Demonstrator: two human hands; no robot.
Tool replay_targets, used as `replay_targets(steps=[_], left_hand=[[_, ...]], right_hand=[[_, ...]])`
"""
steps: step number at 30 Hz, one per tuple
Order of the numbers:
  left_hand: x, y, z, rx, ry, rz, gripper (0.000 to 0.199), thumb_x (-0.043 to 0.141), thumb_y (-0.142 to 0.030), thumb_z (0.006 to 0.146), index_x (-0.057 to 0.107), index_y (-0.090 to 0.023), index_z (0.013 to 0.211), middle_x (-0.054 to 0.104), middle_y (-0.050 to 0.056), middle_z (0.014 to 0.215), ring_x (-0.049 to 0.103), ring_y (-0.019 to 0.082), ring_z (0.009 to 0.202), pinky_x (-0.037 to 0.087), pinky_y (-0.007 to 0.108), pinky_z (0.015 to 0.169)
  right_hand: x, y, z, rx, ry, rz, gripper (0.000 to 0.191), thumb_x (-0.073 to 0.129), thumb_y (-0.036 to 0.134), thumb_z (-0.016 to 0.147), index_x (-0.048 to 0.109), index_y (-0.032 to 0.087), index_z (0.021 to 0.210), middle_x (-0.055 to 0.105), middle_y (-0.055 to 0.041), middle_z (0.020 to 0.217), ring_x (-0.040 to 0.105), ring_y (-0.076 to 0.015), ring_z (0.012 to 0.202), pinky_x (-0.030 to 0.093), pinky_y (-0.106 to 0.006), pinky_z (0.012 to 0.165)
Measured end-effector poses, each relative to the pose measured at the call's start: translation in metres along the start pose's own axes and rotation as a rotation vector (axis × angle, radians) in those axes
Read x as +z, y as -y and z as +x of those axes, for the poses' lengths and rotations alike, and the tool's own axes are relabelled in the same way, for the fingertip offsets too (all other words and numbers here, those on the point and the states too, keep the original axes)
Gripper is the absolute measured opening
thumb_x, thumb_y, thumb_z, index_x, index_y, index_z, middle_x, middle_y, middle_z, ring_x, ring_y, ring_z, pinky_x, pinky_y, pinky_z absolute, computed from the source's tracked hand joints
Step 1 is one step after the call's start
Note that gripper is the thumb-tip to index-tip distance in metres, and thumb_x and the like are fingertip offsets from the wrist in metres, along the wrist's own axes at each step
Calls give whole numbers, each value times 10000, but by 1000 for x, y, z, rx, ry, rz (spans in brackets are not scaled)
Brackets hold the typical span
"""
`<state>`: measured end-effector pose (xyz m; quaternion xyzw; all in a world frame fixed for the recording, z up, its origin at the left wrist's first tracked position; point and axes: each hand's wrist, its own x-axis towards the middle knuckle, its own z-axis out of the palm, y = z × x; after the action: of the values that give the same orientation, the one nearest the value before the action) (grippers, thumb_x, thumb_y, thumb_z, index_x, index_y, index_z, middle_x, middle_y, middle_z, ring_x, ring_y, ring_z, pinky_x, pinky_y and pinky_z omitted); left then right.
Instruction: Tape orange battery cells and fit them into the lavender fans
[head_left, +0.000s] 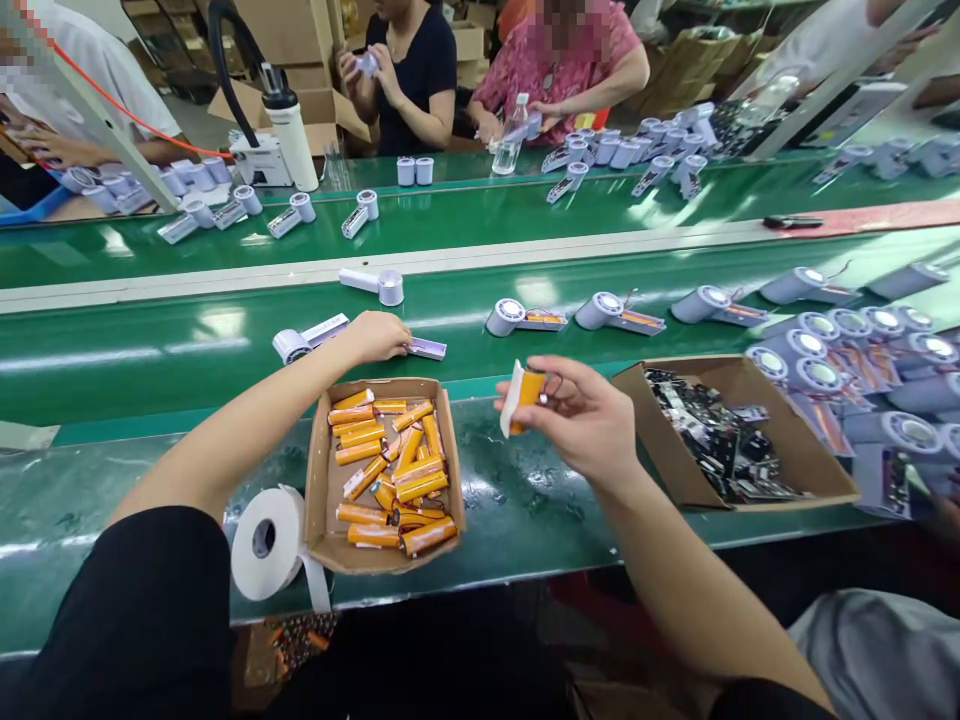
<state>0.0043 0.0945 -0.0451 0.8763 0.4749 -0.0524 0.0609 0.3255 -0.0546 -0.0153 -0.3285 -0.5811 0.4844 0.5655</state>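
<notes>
My left hand (376,336) is closed on a lilac handheld fan (429,348), whose open handle points right. Its round head is hidden behind the hand. My right hand (589,412) pinches an orange cylindrical battery (531,388) above the bench, with a strip of white tape (511,400) along its left side and a thin dark wire by the fingers. Between my forearms stands a cardboard box (321,480) of orange batteries. Just left of my left hand lies another lilac fan (291,346), and one more fan (390,288) lies beyond it.
A tape roll (251,565) stands left of the battery box. On the right are a cardboard box (660,440) of circuit boards and many piled fans (817,375). Fans with batteries in their handles (506,316) line the green belt (187,350). Several people work across the belt.
</notes>
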Motion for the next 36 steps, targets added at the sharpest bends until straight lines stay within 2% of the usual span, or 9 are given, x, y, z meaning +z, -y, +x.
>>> replay_targets(steps=[4,8,12,16,18,21,26,32,36], left_hand=[[7,5,14,35,27,12,289,654,-406,940,849,-326,1138,817,32,1267,678,228,1243,502,293,1035],[9,5,24,80,16,-48,209,687,-364,888,854,-301,997,832,39,1201,699,239,1186,503,298,995],[7,6,31,167,32,-233,173,724,-413,877,830,-276,870,844,28,1100,728,218,1045,494,269,878],[3,1,36,138,25,-255,326,564,-449,1015,813,-239,1007,835,36,1035,716,187,907,449,266,771],[2,-5,38,62,-4,-199,349,506,-433,1054,791,-235,1092,826,40,1009,711,194,883,427,278,742],[1,-14,42,-19,8,-156,355,469,-420,1085,757,-244,1198,823,53,1053,725,222,926,427,292,745],[2,-27,44,-127,34,-175,362,438,-410,1103,732,-246,1235,815,75,1156,736,247,1031,467,304,829],[-8,-33,52,-118,42,-338,342,437,-356,1092,706,-193,1227,794,97,1251,718,226,1128,498,297,951],[-18,9,14,-165,-104,-396,553,530,-487,1044,573,-166,1492,671,139,1512,620,257,1346,463,348,1148]], right_hand=[[11,-24,61,-18,49,-34,531,1026,406,727,788,246,1174,852,-21,986,859,-233,910,759,-376,786],[19,-66,102,16,102,-72,659,1046,492,660,761,219,1188,828,-14,959,838,-206,895,738,-363,825],[24,-107,119,43,62,-136,729,1039,586,605,722,199,1137,812,-1,900,824,-198,866,718,-370,853],[26,-127,118,37,89,-262,702,972,647,678,713,194,1147,829,-32,931,826,-226,894,700,-409,895],[26,-126,115,28,168,-442,594,911,597,801,721,195,1194,844,-65,995,829,-245,937,681,-419,931],[29,-113,112,38,357,-924,412,798,464,966,739,213,1287,855,-103,1060,825,-290,1002,642,-416,959],[47,-89,111,62,665,-1529,494,617,495,1089,637,306,1544,840,-153,1200,808,-347,1074,606,-424,929],[58,-82,122,68,850,-1617,510,549,466,1093,631,310,1572,788,-174,1350,785,-348,1140,606,-421,909],[25,-83,137,59,797,-1587,459,525,422,1107,706,300,1511,816,-138,1320,780,-326,1147,577,-404,947]])
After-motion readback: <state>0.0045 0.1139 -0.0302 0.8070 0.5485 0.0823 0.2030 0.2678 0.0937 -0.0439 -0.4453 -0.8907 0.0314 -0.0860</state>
